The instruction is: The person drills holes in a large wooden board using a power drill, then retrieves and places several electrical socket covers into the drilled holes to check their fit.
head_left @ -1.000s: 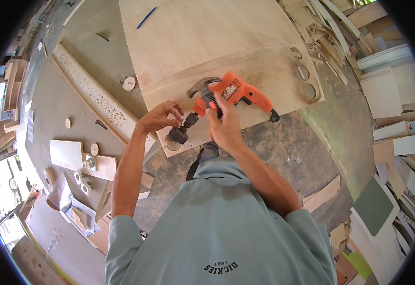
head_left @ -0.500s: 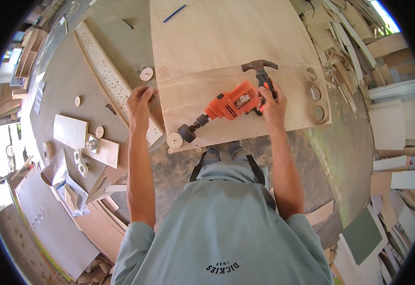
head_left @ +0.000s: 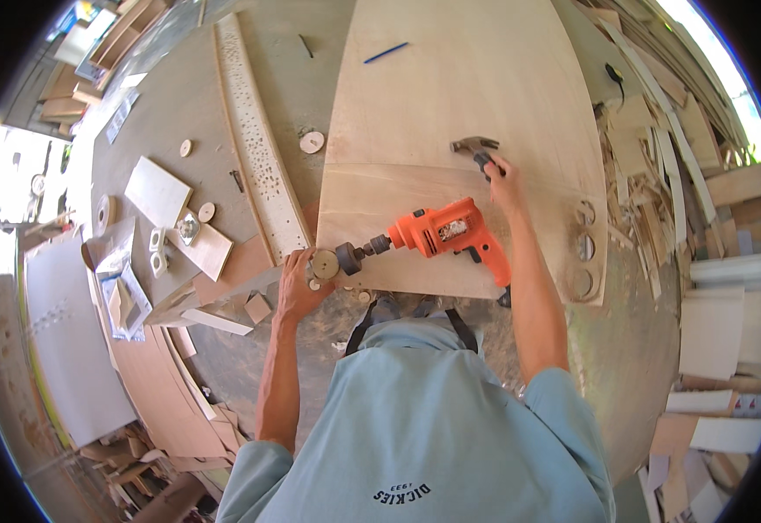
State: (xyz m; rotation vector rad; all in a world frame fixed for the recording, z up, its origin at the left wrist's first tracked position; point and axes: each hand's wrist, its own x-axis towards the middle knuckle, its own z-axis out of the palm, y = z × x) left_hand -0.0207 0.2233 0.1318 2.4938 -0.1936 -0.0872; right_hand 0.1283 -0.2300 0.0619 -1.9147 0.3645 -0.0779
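My right hand (head_left: 504, 183) is wrapped around the handle of a claw hammer (head_left: 475, 145), whose head hangs over the large plywood sheet (head_left: 415, 113). Below it on the sheet lies an orange power drill (head_left: 440, 231) with a dark hole saw (head_left: 348, 259) in its chuck, pointing left. At the sheet's near left corner, my left hand (head_left: 300, 292) has its fingers and thumb around the edge of a small round wooden disc (head_left: 325, 265) with a centre hole. This disc sits right beside the hole saw. Several round holes (head_left: 585, 247) are cut near the sheet's right edge.
A blue pen (head_left: 386, 52) lies on the sheet. To the left are a long board with many small holes (head_left: 263, 148), loose discs (head_left: 312, 142), wood pieces (head_left: 159, 187) and a tape roll (head_left: 106, 213). Scrap strips (head_left: 638, 174) are piled on the right.
My left hand has come down from above the sheet's left edge onto the wooden disc. My right hand has moved the hammer off the drill, which now lies free. The view has shifted.
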